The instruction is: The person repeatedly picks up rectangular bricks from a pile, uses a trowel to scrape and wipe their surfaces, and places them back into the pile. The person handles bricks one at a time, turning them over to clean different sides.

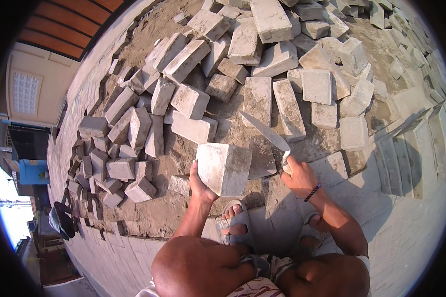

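Clasps a pale block [224, 169] mid-frame in the left hand [202, 187], probably from underneath; right of centre, clenches a bladed tool [266, 130] in the right hand [300, 175].

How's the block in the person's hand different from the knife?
The block is thick and chunky; the knife is long and thin. The block has broad, flat faces; the knife narrows to a tip. Both are held: the block in the left hand, the knife in the right hand.

Whitish-grey block [222, 169], black bracelet [312, 192]
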Action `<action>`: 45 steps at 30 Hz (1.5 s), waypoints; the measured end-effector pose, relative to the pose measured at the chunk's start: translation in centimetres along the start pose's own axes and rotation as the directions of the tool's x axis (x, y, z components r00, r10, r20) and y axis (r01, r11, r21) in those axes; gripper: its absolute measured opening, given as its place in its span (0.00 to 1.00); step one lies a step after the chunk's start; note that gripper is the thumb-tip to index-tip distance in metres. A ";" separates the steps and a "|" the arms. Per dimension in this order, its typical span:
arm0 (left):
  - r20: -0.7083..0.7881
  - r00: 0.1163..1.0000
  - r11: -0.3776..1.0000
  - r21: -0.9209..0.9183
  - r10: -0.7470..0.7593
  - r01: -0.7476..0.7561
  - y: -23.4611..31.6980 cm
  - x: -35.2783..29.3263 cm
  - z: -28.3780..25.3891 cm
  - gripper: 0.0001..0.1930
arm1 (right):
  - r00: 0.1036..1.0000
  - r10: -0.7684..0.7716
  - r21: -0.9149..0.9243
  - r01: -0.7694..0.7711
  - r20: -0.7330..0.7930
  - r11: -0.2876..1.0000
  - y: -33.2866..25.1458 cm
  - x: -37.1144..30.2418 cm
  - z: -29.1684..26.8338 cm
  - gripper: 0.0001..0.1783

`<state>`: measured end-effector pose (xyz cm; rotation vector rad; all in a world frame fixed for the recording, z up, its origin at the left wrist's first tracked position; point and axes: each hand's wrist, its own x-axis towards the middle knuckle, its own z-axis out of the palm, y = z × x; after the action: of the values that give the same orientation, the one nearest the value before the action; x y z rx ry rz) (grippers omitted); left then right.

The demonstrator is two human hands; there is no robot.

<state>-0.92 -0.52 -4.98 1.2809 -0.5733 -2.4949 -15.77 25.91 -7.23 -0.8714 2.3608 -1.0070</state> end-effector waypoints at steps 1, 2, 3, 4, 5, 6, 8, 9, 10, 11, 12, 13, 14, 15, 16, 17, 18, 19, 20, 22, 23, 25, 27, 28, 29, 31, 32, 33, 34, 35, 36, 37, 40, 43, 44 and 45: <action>0.003 1.000 1.000 0.003 0.007 -0.008 0.0 0.1 -0.4 0.32 | 0.984 0.175 0.009 -0.175 0.045 0.985 -1.1 0.4 -1.5 0.19; 0.007 1.000 1.000 0.004 0.016 -0.016 0.1 0.2 -0.6 0.32 | 0.994 0.105 0.044 -0.106 0.036 0.993 -1.5 0.0 -2.0 0.19; 0.015 1.000 1.000 0.002 0.012 -0.012 0.1 0.2 -0.8 0.33 | 0.999 0.034 0.079 -0.036 0.026 0.996 -1.9 -0.9 -2.2 0.19; 0.018 1.000 1.000 -0.001 0.004 -0.004 -0.1 0.3 -1.0 0.33 | 0.999 -0.032 0.113 0.029 0.018 0.993 -2.2 -2.1 -2.3 0.19; 0.026 1.000 1.000 -0.001 -0.002 0.002 -0.2 0.3 -1.1 0.33 | 0.991 -0.131 0.175 0.126 0.017 0.976 -3.3 -3.3 -2.3 0.20; 0.033 0.999 1.000 0.013 0.005 -0.006 -0.3 0.5 -1.6 0.33 | 0.970 -0.222 0.112 0.211 0.104 0.971 -3.6 -4.2 -1.5 0.20; 0.050 0.999 0.999 0.045 0.012 -0.014 -0.5 0.8 -2.6 0.33 | 0.885 -0.369 0.007 0.383 0.284 0.924 -4.1 -5.3 -0.4 0.19; 0.031 0.999 1.000 0.025 -0.017 0.017 -0.5 1.0 -3.0 0.32 | 0.896 -0.382 -0.005 0.393 0.228 0.919 -4.0 -4.9 0.0 0.18; 0.005 0.999 0.999 -0.002 -0.052 0.052 -0.7 0.7 -2.7 0.32 | 0.936 -0.306 -0.015 0.313 0.175 0.950 -3.4 -4.2 0.2 0.18; -0.015 0.996 0.996 -0.032 -0.087 0.087 -1.1 0.3 -1.8 0.32 | 0.967 -0.226 -0.026 0.231 0.118 0.973 -2.6 -2.9 0.0 0.18; -0.035 0.992 0.991 -0.062 -0.123 0.121 -1.4 0.0 -1.0 0.32 | 0.988 -0.144 -0.031 0.146 0.060 0.989 -2.0 -1.5 -0.4 0.18; -0.085 0.991 0.993 -0.059 -0.104 0.099 -1.2 -0.4 -0.8 0.32 | 0.963 0.145 -0.114 -0.121 0.228 0.986 -3.2 0.4 -2.2 0.17; -0.071 0.994 0.996 -0.053 -0.081 0.077 -1.1 -0.3 -1.1 0.32 | 0.977 0.094 -0.053 -0.085 0.193 0.995 -3.3 0.1 -2.6 0.17; -0.058 0.997 0.997 -0.048 -0.059 0.056 -1.0 -0.2 -1.6 0.32 | 0.987 0.045 0.006 -0.047 0.156 0.999 -3.2 -0.7 -2.7 0.17; -0.051 0.998 0.998 -0.046 -0.036 0.033 -1.2 -0.2 -1.9 0.32 | 0.992 -0.003 0.065 -0.005 0.123 0.998 -3.1 -1.6 -2.7 0.17; -0.078 0.996 0.999 -0.038 -0.032 0.029 -1.1 -0.5 -1.9 0.32 | 0.988 -0.130 0.140 0.117 0.085 0.983 -3.7 -2.9 -2.2 0.18; -0.106 0.994 0.999 -0.030 -0.028 0.025 -1.1 -0.8 -1.9 0.32 | 0.962 -0.222 0.104 0.207 0.158 0.973 -4.1 -4.1 -1.4 0.18; -0.122 0.992 0.999 -0.021 -0.031 0.028 -1.3 -0.9 -1.7 0.32 | 0.927 -0.301 0.064 0.294 0.224 0.954 -4.3 -5.2 -0.9 0.18; -0.063 0.997 0.998 -0.037 -0.045 0.042 -1.5 -0.6 -2.3 0.31 | 0.881 -0.371 0.029 0.380 0.294 0.925 -4.2 -5.9 -0.5 0.19; 0.053 0.996 0.995 -0.062 -0.072 0.075 -1.7 0.2 -4.1 0.30 | 0.926 -0.318 -0.001 0.325 0.201 0.946 -3.0 -5.5 0.7 0.19; 0.018 0.987 0.976 -0.152 -0.157 0.158 -1.7 -0.5 -2.7 0.30 | 0.949 -0.282 -0.001 0.285 0.140 0.958 -2.5 -4.5 0.6 0.19; -0.030 0.990 0.984 -0.114 -0.139 0.135 -1.9 -0.7 -1.9 0.30 | 0.980 -0.159 -0.006 0.161 0.117 0.987 -2.3 -2.9 0.0 0.20; -0.053 0.991 0.990 -0.083 -0.121 0.117 -1.6 -0.8 -2.0 0.30 | 0.981 -0.079 -0.010 0.082 0.177 0.997 -3.0 -2.7 -0.7 0.20; -0.053 0.993 0.992 -0.075 -0.110 0.106 -1.5 -1.0 -2.2 0.30 | 0.977 -0.087 -0.001 0.089 0.194 0.996 -3.4 -2.9 -1.0 0.20; -0.053 0.993 0.992 -0.071 -0.106 0.102 -1.5 -1.3 -2.6 0.30 | 0.964 -0.180 0.025 0.179 0.194 0.984 -4.4 -4.4 -0.9 0.20; -0.006 0.993 0.991 -0.064 -0.119 0.118 -2.0 0.0 -4.4 0.32 | 0.915 -0.266 0.034 0.269 0.304 0.963 -5.0 -6.0 -0.6 0.20; -0.017 0.996 0.995 0.057 -0.085 0.086 -2.3 -0.1 -4.2 0.34 | 0.928 -0.260 0.004 0.268 0.268 0.963 -4.2 -5.9 -0.1 0.20; -0.002 0.993 0.992 -0.019 -0.121 0.121 -2.3 0.0 -4.0 0.31 | 0.939 -0.254 -0.026 0.267 0.232 0.963 -2.9 -5.5 0.6 0.19; -0.025 0.989 0.988 -0.060 -0.144 0.142 -2.2 -0.1 -3.5 0.32 | 0.947 -0.255 -0.048 0.269 0.196 0.962 -2.2 -5.0 1.0 0.19; -0.049 0.984 0.981 -0.104 -0.169 0.163 -2.2 -0.1 -2.9 0.33 | 0.969 -0.157 -0.018 0.164 0.189 0.986 -2.2 -4.1 0.8 0.19; -0.071 0.978 0.972 -0.148 -0.195 0.183 -2.3 -0.3 -2.5 0.34 | 0.981 -0.057 0.013 0.056 0.185 0.998 -2.1 -2.7 0.2 0.19; -0.091 0.976 0.972 -0.146 -0.198 0.184 -2.4 -0.4 -2.3 0.33 | 0.986 -0.032 0.054 0.023 0.162 0.998 -2.3 -2.5 -0.2 0.19; -0.084 0.974 0.970 -0.142 -0.210 0.197 -2.2 -1.3 -2.1 0.33 | 0.992 -0.112 0.214 0.098 0.054 0.972 -3.4 -4.3 -0.4 0.20; -0.084 0.980 0.983 0.013 -0.181 0.183 -2.6 -0.7 -3.5 0.34 | 0.951 -0.248 0.068 0.240 0.185 0.968 -3.4 -6.7 1.0 0.20; -0.075 0.981 0.984 -0.025 -0.177 0.176 -2.7 -0.5 -3.6 0.34 | 0.935 -0.267 0.037 0.266 0.235 0.963 -3.3 -6.8 1.3 0.20; -0.065 0.983 0.984 -0.063 -0.173 0.169 -2.9 -0.3 -3.5 0.34 | 0.957 -0.225 0.020 0.225 0.181 0.974 -2.8 -6.4 1.4 0.20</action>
<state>1.99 1.35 -7.96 1.4462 -0.3875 -2.5692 -9.33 28.13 -5.17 -1.2008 2.1439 -0.9656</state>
